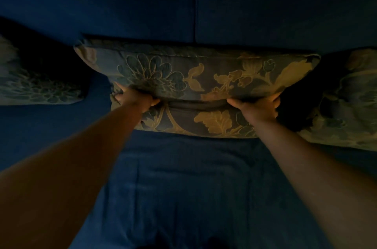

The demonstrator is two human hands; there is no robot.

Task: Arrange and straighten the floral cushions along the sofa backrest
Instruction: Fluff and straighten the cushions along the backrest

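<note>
Dim blue sofa backrest (pixel 142 4) is rising behind the middle floral cushion (pixel 204 73), lying crosswise, as my left hand (pixel 135 99) and right hand (pixel 258 106) are gripping its front face.

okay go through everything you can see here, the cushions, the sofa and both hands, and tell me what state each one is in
Middle floral cushion: leaning against the backrest, gripped by both hands, creased across its front.
Left floral cushion: lying apart, untouched.
Right floral cushion: beside the middle one, untouched.
Left hand: gripping the middle cushion.
Right hand: gripping the middle cushion.
Sofa backrest: bare above the cushions.
</note>
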